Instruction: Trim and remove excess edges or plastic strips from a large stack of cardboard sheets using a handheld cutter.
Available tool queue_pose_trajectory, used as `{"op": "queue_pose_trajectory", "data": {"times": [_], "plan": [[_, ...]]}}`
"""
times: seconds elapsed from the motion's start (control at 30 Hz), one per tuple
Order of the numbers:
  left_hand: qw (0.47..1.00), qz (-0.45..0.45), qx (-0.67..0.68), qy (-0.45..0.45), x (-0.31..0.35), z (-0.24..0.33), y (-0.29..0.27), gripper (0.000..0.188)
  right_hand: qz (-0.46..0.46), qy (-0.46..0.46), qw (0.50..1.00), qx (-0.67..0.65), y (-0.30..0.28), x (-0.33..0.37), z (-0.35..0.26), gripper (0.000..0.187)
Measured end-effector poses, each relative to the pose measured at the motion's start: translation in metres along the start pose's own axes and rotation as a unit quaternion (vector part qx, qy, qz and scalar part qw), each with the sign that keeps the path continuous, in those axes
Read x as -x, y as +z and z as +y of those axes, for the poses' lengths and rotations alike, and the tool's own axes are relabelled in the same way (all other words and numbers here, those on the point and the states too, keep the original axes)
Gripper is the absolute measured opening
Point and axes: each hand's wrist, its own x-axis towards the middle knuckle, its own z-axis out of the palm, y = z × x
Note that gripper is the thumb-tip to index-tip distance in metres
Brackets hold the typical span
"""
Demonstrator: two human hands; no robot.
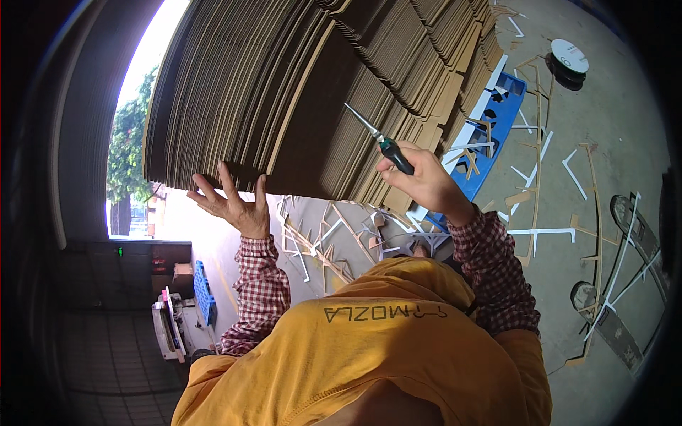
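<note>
A tall stack of brown die-cut cardboard sheets [227,92] rises in front of me, its layered edges facing me. My left hand [238,206] is at the stack's lower left edge, fingers spread and fingertips against the sheets. In my right hand [426,177] is a pointed hand tool [394,153], closed in my fingers by its dark handle. Its thin, tapering metal tip points up and left, in front of the dark face of the stack. Whether the tip touches the cardboard I cannot tell.
A blue plastic pallet [508,131] shows beside the stack's right side. White and brown cardboard offcuts [334,248] litter the floor. A dark reel with a white top [570,57] stands far right; dark fork-like bars [618,341] lie near right. Another blue pallet [204,291] stands left.
</note>
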Motion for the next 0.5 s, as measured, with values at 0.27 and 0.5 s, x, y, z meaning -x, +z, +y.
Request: {"op": "queue_pose_trajectory", "data": {"times": [0.27,0.5], "plan": [[0.998,-0.024,0.061,-0.018,0.002,-0.005,0.002,0.085,-0.011,0.048,0.997,0.055,-0.026,-0.032,-0.003,0.016],[0.998,-0.034,0.050,0.017,-0.004,-0.008,0.002,0.079,-0.037,0.041,0.997,0.051,-0.032,-0.057,-0.007,0.020]]}}
